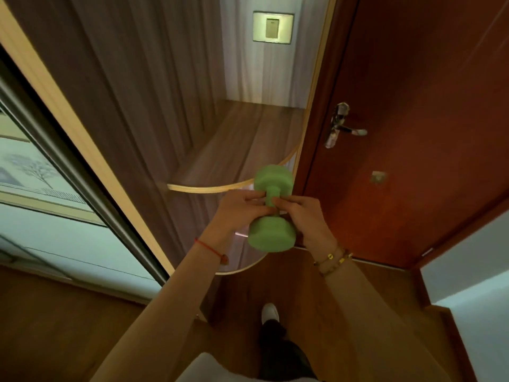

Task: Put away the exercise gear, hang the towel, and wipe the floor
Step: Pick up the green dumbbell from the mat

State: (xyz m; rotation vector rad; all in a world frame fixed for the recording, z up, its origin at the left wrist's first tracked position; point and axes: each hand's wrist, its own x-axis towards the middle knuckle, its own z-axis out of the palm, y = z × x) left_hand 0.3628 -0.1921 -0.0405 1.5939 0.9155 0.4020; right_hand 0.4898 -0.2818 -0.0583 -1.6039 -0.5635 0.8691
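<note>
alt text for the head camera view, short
The left hand and right hand hold a green dumbbell by its bar, in front of a curved wooden shelf. A red-brown door with a metal handle stands to the right.

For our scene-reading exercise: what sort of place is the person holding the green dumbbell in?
Probably a home hallway or bedroom: a reddish wooden door with a lever handle, rounded corner shelves beside a sliding wardrobe door, and wood floor.

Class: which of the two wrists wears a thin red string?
The left wrist: its red string sets it apart; the right wrist wears gold beaded bracelets.
</note>
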